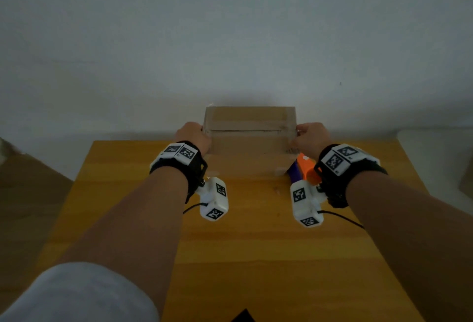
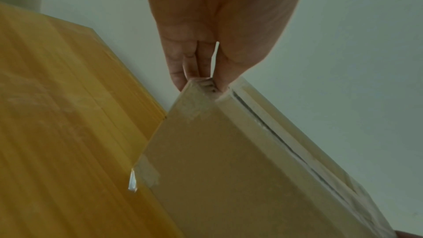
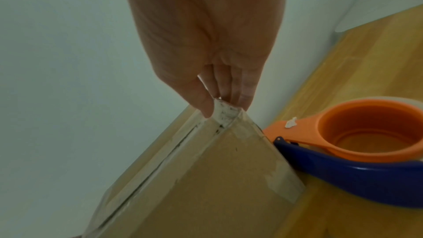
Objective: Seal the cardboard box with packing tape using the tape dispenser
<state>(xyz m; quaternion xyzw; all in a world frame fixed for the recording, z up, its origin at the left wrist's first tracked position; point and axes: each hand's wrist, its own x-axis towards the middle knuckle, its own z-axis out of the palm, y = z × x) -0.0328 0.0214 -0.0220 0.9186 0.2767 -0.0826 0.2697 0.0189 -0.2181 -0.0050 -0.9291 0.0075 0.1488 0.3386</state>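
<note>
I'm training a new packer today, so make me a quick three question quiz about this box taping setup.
1. True or false: both hands hold the cardboard box at its upper corners.
2. Where is the tape dispenser?
A. in the right hand
B. on the table beside the box, on the right
C. on top of the box
3. Fill in: the left hand pinches a box corner between thumb and ____.

Key
1. True: left hand and right hand each grip one corner.
2. B: it lies on the wooden table, untouched.
3. fingers
</note>
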